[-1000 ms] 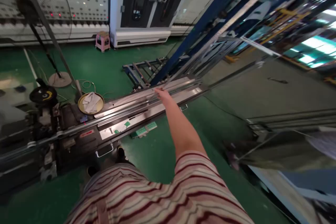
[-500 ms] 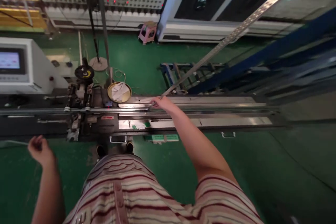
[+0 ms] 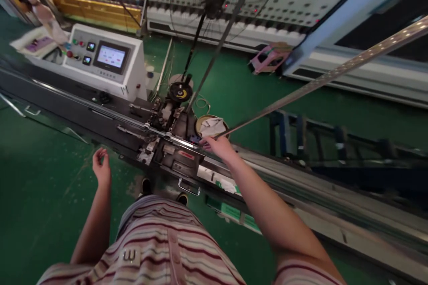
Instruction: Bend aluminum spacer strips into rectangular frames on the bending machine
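Centrally, the right grip [image 3: 219, 146] of the person is closed on the near end of a long, perforated metal strip [image 3: 323, 81]. The strip lies between thumb and fingers at its lower end; from there it slants upward to the right and far side, well beyond the grip, crossing above the green floor [image 3: 247, 98]. The fingertips point left, just beside the end of a bright rail [image 3: 182, 143] on the long, dark machine bed [image 3: 83, 102]; whether they touch it cannot be told. Immediately on the far side of the same grip stands a round yellow dish [image 3: 198, 124] containing a crumpled pale cloth [image 3: 213, 125].

The left grip [image 3: 100, 164] is well apart from the strip, at the near side of the bed, its fingers loosely curled and a narrow gap showing beside the thumb.

Between the two grips, the bed carries a clamping mechanism [image 3: 163, 120], with a black handwheel [image 3: 180, 92] at its far side and a red label [image 3: 186, 155] to its right. Farther left is a white control box [image 3: 133, 69] with a lit screen [image 3: 111, 56]. A pink stool [image 3: 270, 59] stands on the floor at far right, beneath the strip's far side.
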`<act>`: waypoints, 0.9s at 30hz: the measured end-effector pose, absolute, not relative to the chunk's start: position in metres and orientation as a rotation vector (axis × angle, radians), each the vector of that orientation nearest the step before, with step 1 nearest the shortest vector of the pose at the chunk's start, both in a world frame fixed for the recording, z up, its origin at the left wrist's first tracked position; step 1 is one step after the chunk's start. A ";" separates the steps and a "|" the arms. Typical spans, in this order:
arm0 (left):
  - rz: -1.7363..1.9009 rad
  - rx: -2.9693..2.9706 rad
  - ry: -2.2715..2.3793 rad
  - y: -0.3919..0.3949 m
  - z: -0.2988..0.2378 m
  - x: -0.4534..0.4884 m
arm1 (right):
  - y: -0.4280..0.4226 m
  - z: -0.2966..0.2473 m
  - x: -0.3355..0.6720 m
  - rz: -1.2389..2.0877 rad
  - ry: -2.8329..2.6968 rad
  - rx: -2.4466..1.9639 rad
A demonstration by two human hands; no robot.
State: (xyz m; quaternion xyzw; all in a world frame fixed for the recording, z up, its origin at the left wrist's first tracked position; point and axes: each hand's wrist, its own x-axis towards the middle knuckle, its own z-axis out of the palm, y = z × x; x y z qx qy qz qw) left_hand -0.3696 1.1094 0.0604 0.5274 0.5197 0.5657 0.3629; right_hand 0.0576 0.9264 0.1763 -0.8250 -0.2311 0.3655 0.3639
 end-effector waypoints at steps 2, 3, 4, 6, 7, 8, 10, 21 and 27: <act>1.449 1.337 1.351 1.114 0.060 -0.381 | 0.952 0.173 0.043 0.933 -0.653 -2.129; 1.442 1.327 1.358 1.116 0.060 -0.387 | 0.965 0.172 0.035 0.924 -0.679 -2.135; 1.435 1.317 1.368 1.119 0.059 -0.394 | 0.978 0.170 0.027 0.918 -0.703 -2.141; 1.428 1.302 1.394 1.125 0.058 -0.408 | 1.005 0.169 0.013 0.912 -0.757 -2.149; 1.427 1.299 1.406 1.128 0.057 -0.415 | 1.018 0.168 0.005 0.907 -0.783 -2.151; 1.426 1.301 1.420 1.131 0.057 -0.422 | 1.031 0.167 -0.002 0.901 -0.803 -2.153; 1.409 1.319 1.449 1.136 0.056 -0.434 | 1.059 0.165 -0.016 0.891 -0.827 -2.157; 1.271 1.363 1.260 1.204 0.073 -0.396 | 1.170 0.173 -0.091 0.908 -0.728 -1.968; 1.086 0.789 1.112 1.250 0.113 -0.315 | 1.120 0.233 -0.067 1.003 -0.582 -1.737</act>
